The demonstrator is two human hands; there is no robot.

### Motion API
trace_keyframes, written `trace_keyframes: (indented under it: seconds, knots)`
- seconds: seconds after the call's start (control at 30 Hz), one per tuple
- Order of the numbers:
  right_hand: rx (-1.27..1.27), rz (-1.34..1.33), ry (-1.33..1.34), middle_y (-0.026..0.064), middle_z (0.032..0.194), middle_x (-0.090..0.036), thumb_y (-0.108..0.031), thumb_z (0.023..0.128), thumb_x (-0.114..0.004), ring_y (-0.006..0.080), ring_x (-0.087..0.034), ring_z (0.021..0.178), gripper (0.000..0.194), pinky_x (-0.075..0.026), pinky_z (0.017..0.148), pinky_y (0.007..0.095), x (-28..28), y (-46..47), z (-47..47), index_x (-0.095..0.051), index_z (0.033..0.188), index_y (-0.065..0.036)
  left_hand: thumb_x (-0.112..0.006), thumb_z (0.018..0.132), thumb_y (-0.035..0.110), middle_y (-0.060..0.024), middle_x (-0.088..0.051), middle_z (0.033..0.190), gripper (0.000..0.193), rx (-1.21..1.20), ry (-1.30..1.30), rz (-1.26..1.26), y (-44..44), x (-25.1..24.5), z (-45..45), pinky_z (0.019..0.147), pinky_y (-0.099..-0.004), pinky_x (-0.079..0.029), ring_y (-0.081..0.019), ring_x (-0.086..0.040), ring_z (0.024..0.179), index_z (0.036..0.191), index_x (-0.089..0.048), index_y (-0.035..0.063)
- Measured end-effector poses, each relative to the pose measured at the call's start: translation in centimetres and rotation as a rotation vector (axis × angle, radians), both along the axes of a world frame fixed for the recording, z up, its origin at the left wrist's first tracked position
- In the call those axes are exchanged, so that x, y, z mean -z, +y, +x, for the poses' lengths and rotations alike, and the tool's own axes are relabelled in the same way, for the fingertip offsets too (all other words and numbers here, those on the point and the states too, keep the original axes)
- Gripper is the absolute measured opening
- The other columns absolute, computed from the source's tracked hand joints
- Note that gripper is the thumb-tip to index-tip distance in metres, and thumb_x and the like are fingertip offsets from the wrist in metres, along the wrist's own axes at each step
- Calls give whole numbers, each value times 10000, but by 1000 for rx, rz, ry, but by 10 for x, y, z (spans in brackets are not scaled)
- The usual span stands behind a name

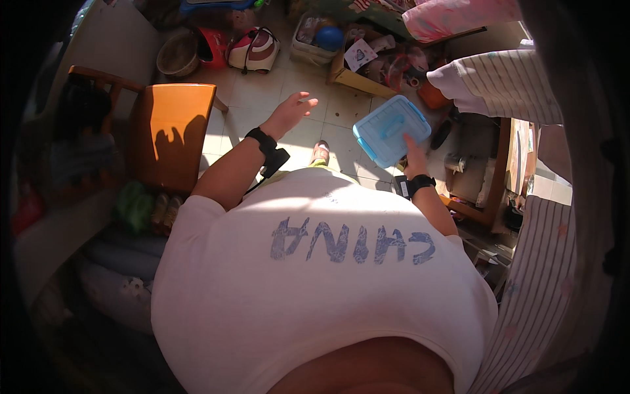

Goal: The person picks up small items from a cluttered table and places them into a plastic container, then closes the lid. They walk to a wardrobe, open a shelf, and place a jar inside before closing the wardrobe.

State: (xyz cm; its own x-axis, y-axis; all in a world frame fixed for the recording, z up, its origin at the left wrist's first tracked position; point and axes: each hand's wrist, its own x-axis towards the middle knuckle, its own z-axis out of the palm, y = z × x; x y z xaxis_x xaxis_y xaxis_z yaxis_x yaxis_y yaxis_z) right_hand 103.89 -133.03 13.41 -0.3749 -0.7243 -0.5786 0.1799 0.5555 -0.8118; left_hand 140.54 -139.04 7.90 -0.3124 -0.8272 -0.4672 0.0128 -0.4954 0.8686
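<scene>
My right hand (416, 160) grips the near edge of a translucent blue plastic lidded box (381, 140), with one finger lying along the lid. The box has a carry handle (392, 126) on top and blue side latches. What it contains cannot be made out. Over the tiled floor, my left hand (289, 114) is held out in the air with fingers apart and nothing in it. A black band with a small device sits on each wrist. The nearest furniture to the left hand is a wooden chair (172, 133), whose seat catches the hand's shadow.
Beyond the hands stand a cardboard box (364, 84) of odds and ends, a clear tub with a blue ball (329, 38), a red-and-white vacuum cleaner (253, 51) and a woven basket (177, 55). Striped cloth (497, 86) hangs at the right above a wooden-framed shelf (497, 172).
</scene>
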Motion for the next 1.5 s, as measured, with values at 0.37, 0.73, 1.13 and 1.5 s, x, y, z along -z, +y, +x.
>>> trace_keyframes:
  seconds: [0.37,0.73,1.13,1.5]
  knots:
    - [-159,141,69,84,1222,-546,-321,804,-730,229,-536,1078,591,-460,859,388,36,-17,2,-467,1265,-59,-579,920,321,-81,-614,1096,486,-162,-7,28,48,22,43,875,-285,-447,-165,-592,980,1284,-508,6]
    - [-10,49,255,92,1093,-578,-303,788,-732,228,-590,883,560,-488,680,380,137,-201,-35,-499,1221,-35,-619,911,221,-42,-632,945,369,-530,-84,151,73,143,26,800,-271,-470,-123,-585,880,1225,-565,33]
    - [1,158,283,82,1008,-649,-243,820,-732,232,-633,812,418,-507,676,367,290,-388,-102,-591,1137,-10,-580,934,151,-1,-580,886,303,-592,-215,458,0,240,-67,761,-225,-440,-81,-530,819,1190,-554,-8]
    - [-450,529,608,146,1071,-647,-454,862,-641,275,-643,927,580,-498,796,392,315,-458,-186,-567,1223,-5,-576,928,95,-13,-584,894,282,-696,-127,531,-41,238,-80,747,-220,-449,-89,-542,809,1197,-567,11]
